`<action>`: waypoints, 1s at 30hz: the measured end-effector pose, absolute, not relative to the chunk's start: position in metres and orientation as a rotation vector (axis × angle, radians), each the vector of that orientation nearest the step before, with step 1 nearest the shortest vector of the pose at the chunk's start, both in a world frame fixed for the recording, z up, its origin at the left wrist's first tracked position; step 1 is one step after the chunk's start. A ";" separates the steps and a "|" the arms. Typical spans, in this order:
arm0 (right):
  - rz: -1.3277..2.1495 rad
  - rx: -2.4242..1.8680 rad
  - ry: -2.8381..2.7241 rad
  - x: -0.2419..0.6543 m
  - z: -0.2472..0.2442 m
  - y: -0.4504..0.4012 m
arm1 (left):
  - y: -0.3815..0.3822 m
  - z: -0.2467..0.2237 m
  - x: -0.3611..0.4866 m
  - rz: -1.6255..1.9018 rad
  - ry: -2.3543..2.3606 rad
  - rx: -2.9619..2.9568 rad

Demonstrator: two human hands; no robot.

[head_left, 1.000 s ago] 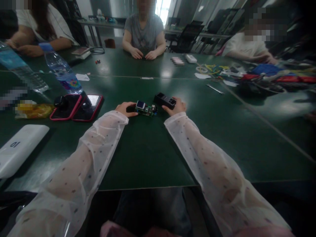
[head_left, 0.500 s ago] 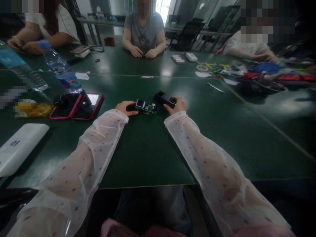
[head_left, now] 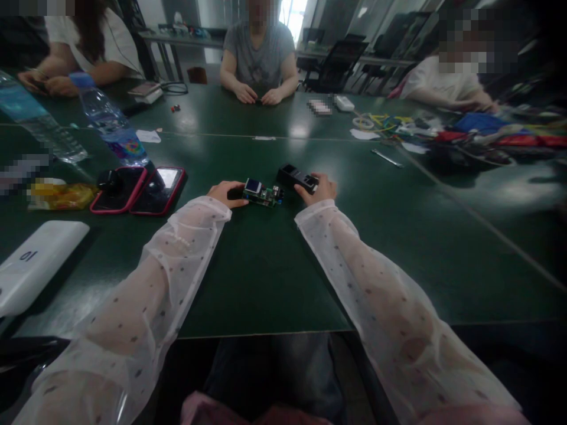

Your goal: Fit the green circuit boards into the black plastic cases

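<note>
My left hand (head_left: 225, 193) grips the left end of a green circuit board (head_left: 264, 196) that carries a small dark screen with a pale edge. Thumb and fingers lie on either side of that end. To the right, my right hand (head_left: 319, 189) is closed on the right end of a black rectangular case (head_left: 295, 176), which has openings in its upper face. Board and case are close together with a narrow gap between them, over the green table (head_left: 266, 277). Sheer dotted sleeves cover both my forearms.
Left are two red-edged phones (head_left: 157, 192), a white power bank (head_left: 42, 260), a yellow packet (head_left: 64, 195) and two water bottles (head_left: 110, 127). A wrench (head_left: 387, 158) and tangled cables (head_left: 469, 133) lie right. Three people sit around the table.
</note>
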State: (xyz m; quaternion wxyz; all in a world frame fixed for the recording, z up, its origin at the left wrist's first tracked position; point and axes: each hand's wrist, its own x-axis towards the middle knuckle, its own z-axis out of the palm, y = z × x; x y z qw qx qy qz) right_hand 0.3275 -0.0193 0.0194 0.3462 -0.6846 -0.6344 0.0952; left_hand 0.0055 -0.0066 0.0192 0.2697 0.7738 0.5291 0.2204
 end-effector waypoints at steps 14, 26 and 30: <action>0.150 -1.800 -1.663 0.330 0.012 -0.015 | -0.008 0.021 0.007 0.517 1.432 2.209; 0.186 -1.763 -1.679 0.329 0.014 -0.017 | -0.009 0.024 0.007 0.540 1.436 2.143; 0.189 -1.751 -1.664 0.331 0.016 -0.018 | -0.011 0.026 0.008 0.542 1.420 2.111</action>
